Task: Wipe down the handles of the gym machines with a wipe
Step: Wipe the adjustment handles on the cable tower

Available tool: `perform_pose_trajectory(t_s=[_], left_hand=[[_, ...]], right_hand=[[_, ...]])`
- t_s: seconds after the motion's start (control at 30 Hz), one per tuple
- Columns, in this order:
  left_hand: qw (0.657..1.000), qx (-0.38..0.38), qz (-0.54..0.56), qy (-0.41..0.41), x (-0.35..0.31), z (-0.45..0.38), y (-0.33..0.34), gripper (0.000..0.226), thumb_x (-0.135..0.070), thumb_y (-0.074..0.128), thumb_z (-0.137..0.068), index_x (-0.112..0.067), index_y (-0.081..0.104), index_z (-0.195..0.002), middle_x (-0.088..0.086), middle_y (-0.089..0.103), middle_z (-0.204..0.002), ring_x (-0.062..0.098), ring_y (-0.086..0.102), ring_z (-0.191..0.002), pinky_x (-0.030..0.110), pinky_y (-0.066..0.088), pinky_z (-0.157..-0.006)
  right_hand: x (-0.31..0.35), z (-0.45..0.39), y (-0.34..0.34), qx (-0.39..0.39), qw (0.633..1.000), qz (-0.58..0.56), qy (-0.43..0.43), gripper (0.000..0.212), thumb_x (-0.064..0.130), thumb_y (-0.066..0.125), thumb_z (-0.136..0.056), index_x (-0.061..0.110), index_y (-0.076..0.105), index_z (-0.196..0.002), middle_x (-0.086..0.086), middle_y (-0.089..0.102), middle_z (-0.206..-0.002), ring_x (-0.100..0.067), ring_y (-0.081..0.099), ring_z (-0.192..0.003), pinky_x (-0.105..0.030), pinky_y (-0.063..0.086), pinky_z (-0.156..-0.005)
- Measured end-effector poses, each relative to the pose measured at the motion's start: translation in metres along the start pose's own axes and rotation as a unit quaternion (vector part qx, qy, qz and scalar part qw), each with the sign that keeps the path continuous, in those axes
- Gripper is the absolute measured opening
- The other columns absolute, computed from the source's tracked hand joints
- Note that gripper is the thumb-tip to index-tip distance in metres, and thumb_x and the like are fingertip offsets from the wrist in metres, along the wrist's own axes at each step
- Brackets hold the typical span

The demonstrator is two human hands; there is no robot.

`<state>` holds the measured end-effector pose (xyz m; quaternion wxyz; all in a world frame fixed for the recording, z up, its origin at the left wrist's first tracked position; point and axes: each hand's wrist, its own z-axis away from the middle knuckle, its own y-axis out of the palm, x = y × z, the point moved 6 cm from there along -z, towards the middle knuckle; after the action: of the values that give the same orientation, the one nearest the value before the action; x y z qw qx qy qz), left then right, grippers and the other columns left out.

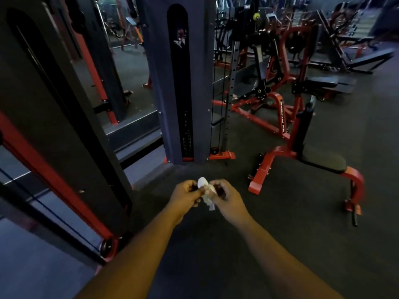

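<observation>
Preparation step: my left hand [187, 194] and right hand [226, 196] both pinch the crumpled white wipe [206, 190] at waist height above the floor [216, 244]; no handle is touched yet. Next, I judge, one hand must carry it to the cable machine [179, 83] ahead; its handles are not clearly visible.

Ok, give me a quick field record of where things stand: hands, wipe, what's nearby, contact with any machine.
left hand: grips the wipe, fingers curled
right hand: grips the same wipe from the other side
wipe: white, crumpled, held between both hands over the dark floor
contact with machines: none; no handle touched
cable tower: ahead, slightly left
red bench: on the floor, ahead to the right
left frame: black and red, close by
</observation>
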<state>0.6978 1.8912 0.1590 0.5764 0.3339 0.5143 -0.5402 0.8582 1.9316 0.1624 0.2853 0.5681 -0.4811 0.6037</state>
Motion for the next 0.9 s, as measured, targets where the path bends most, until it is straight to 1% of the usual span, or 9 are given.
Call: perform_pose_trajectory(t_s=[0.1, 0.2, 0.3, 0.4, 0.5, 0.6, 0.73, 0.83, 0.9], left_hand=[[1.0, -0.01, 0.01, -0.001, -0.003, -0.025, -0.004, 0.013, -0.029, 0.072, -0.096, -0.02, 0.074, -0.105, 0.0, 0.078, -0.093, 0.015, 0.071, -0.084, 0.032, 0.058, -0.077], [0.999, 0.003, 0.045, -0.023, -0.004, -0.048, -0.009, 0.021, -0.038, 0.067, -0.099, -0.02, 0.075, -0.105, 0.002, 0.077, -0.093, 0.012, 0.068, -0.083, 0.032, 0.056, -0.079], [0.997, 0.007, 0.072, -0.033, -0.002, -0.07, -0.017, 0.026, -0.041, 0.059, -0.103, -0.021, 0.076, -0.107, 0.003, 0.077, -0.096, 0.012, 0.067, -0.083, 0.029, 0.055, -0.077], [0.998, 0.023, 0.06, -0.004, -0.004, -0.089, -0.024, 0.013, -0.022, 0.067, -0.1, -0.022, 0.077, -0.108, 0.0, 0.077, -0.098, 0.009, 0.065, -0.083, 0.018, 0.051, -0.067], [0.997, 0.039, 0.061, 0.008, -0.012, -0.106, -0.027, 0.016, -0.012, 0.072, -0.095, -0.022, 0.074, -0.108, -0.004, 0.076, -0.101, 0.002, 0.071, -0.081, 0.014, 0.052, -0.064], [0.996, 0.059, 0.071, 0.005, -0.021, -0.125, -0.024, 0.02, -0.011, 0.075, -0.092, -0.019, 0.074, -0.11, -0.004, 0.075, -0.11, 0.005, 0.072, -0.095, 0.017, 0.054, -0.071], [0.998, 0.038, 0.051, 0.004, -0.028, -0.157, -0.024, 0.028, -0.009, 0.072, -0.093, -0.02, 0.07, -0.119, -0.004, 0.073, -0.11, 0.009, 0.069, -0.098, 0.015, 0.052, -0.066], [0.998, 0.032, -0.057, 0.027, -0.03, -0.184, -0.022, 0.039, -0.013, 0.066, -0.099, -0.025, 0.061, -0.136, -0.007, 0.067, -0.118, 0.006, 0.064, -0.103, 0.018, 0.049, -0.076], [0.986, 0.059, -0.15, 0.046, -0.031, -0.203, -0.009, 0.032, -0.015, 0.059, -0.103, -0.023, 0.064, -0.133, -0.01, 0.064, -0.125, 0.005, 0.06, -0.111, 0.018, 0.047, -0.086]], right_hand=[[-0.001, -0.024, 0.004, -0.013, 0.989, 0.139, -0.051, 0.031, 0.034, 0.079, -0.084, 0.028, 0.066, -0.111, 0.015, 0.063, -0.104, -0.002, 0.06, -0.099, -0.016, 0.047, -0.083], [-0.005, -0.047, 0.004, -0.061, 0.979, 0.186, -0.057, 0.016, 0.022, 0.075, -0.088, 0.024, 0.07, -0.103, 0.015, 0.065, -0.096, -0.001, 0.06, -0.092, -0.023, 0.048, -0.08], [-0.018, -0.071, 0.001, -0.081, 0.988, 0.13, 0.0, 0.013, 0.019, 0.067, -0.094, 0.025, 0.075, -0.103, 0.011, 0.071, -0.099, -0.005, 0.065, -0.096, -0.035, 0.054, -0.089], [-0.028, -0.091, 0.004, -0.093, 0.992, 0.072, 0.049, 0.017, 0.021, 0.062, -0.098, 0.029, 0.076, -0.1, 0.009, 0.073, -0.1, -0.008, 0.068, -0.096, -0.043, 0.055, -0.091], [-0.024, -0.104, 0.008, -0.094, 0.992, 0.02, 0.079, 0.013, 0.033, 0.061, -0.1, 0.031, 0.074, -0.1, 0.006, 0.072, -0.101, -0.009, 0.068, -0.097, -0.041, 0.056, -0.092], [-0.021, -0.119, 0.011, -0.072, 0.995, 0.031, 0.055, 0.015, 0.042, 0.066, -0.095, 0.03, 0.073, -0.1, 0.005, 0.072, -0.097, -0.011, 0.069, -0.092, -0.038, 0.057, -0.085], [-0.036, -0.144, -0.015, -0.136, 0.985, 0.072, 0.074, 0.009, 0.027, 0.064, -0.098, 0.025, 0.073, -0.096, 0.006, 0.07, -0.088, -0.006, 0.066, -0.082, -0.034, 0.055, -0.077], [-0.052, -0.157, -0.046, -0.168, 0.977, 0.062, 0.111, 0.016, 0.019, 0.06, -0.1, 0.023, 0.073, -0.107, 0.01, 0.07, -0.098, -0.008, 0.067, -0.089, -0.035, 0.058, -0.082], [-0.063, -0.166, -0.06, -0.159, 0.979, 0.019, 0.126, 0.018, 0.018, 0.058, -0.101, 0.026, 0.073, -0.106, 0.009, 0.07, -0.103, -0.011, 0.069, -0.094, -0.036, 0.06, -0.08]])
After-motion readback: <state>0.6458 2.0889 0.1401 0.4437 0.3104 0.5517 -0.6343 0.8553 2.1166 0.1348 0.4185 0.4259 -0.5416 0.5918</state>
